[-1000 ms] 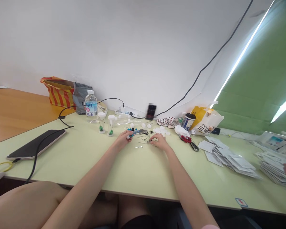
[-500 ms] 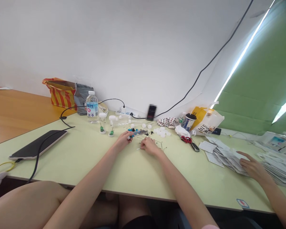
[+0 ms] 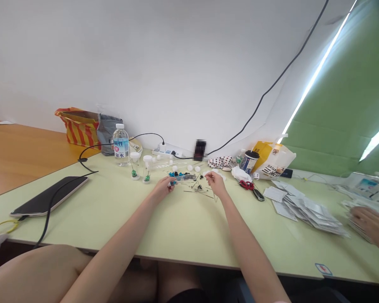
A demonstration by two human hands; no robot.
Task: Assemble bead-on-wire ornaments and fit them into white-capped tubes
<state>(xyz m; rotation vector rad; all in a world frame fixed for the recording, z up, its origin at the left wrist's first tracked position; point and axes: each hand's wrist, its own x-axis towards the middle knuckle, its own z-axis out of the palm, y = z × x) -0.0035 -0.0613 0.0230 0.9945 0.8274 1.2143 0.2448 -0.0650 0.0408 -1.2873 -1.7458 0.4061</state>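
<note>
My left hand [image 3: 163,189] is closed around the blue-and-white end of a clear tube [image 3: 185,178], which points to the right just above the table. Dark bits show near the tube's far end. Over by the white discs, my right hand [image 3: 216,184] has its thumb and fingertips pinched together; whatever they hold is too small to make out. Several thin metal rods [image 3: 198,189] lie scattered between the hands. Behind the tube are small blue and black pieces [image 3: 176,174]. Two clear tubes with white caps, one on the left [image 3: 134,165] and another beside it [image 3: 147,169], stand upright with green pieces inside.
A water bottle [image 3: 121,145] and a tablet [image 3: 50,195] with a cable are on the left. Red-handled scissors [image 3: 246,184], a lidded cup [image 3: 249,161] and a bag [image 3: 276,162] stand right. Another person's hand [image 3: 371,221] is by stacked papers [image 3: 309,208].
My right hand has moved right and away from the metal rods toward the white discs. My left hand keeps the tube nearly in place. The other person's hand has shifted right to another paper stack.
</note>
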